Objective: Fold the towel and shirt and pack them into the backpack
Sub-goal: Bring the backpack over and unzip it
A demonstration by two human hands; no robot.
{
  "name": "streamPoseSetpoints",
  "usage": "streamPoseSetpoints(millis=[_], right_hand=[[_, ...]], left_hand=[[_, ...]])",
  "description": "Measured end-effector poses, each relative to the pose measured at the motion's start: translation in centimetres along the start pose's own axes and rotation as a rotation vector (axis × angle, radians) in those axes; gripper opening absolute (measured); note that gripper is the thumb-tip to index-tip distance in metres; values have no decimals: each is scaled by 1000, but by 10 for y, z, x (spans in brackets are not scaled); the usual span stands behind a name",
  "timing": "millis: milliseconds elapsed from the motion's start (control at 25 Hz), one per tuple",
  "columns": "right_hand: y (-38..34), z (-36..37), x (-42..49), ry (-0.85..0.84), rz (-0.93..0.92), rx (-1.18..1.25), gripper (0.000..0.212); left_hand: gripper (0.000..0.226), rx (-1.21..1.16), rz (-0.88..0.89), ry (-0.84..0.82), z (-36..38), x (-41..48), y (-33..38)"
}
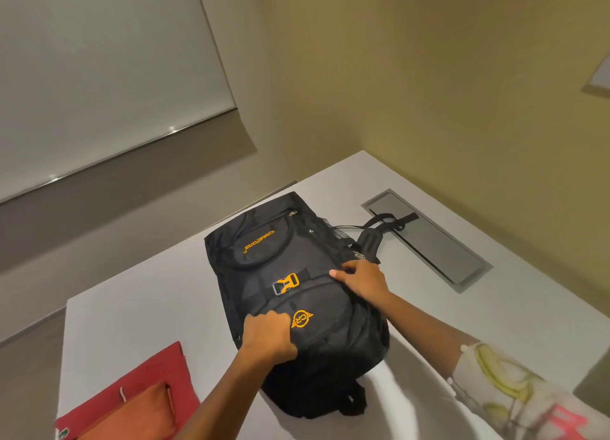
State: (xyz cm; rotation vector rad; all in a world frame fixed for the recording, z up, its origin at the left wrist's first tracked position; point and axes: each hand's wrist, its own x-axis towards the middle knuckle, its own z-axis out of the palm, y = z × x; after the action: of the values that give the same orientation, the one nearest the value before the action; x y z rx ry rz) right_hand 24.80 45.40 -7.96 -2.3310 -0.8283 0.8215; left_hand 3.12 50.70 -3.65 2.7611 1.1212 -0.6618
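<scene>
Your table [158, 274] is a pale grey top set into the corner of the room. A black backpack [330, 367] with orange lettering lies flat on it near the middle, front face up, and one of its straps [394, 221] trails onto a dark rectangular panel [439, 241] let flush into the table at the far right. At your near left edge lies a red garment [148, 377], partly out of view, with a folded orange cloth [145, 413] resting on top of it.
</scene>
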Motion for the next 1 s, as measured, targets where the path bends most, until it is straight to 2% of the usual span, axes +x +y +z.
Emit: streamPoseSetpoints(millis=[120,240,320,440,640,840,1000], right_hand=[[32,-33,32,64,56,230,28],[49,-45,54,101,99,151,13],[52,-44,67,91,69,53,20],[50,-36,83,86,-8,-86,30],[53,-29,97,16,-34,-239,24],[67,-39,90,21,-178,-427,27],[68,-47,74,60,-233,-452,30]], left_hand=[[35,-121,-81,159,-26,33,41],[45,-230,-85,240,-46,63,84],[49,-315,-104,197,-54,85,105],[53,-305,-151,105,-59,113,118],[47,-276,-212,29,-61,131,117],[49,-368,-258,-17,-55,137,113],[52,-443,-296,-16,-49,137,114]])
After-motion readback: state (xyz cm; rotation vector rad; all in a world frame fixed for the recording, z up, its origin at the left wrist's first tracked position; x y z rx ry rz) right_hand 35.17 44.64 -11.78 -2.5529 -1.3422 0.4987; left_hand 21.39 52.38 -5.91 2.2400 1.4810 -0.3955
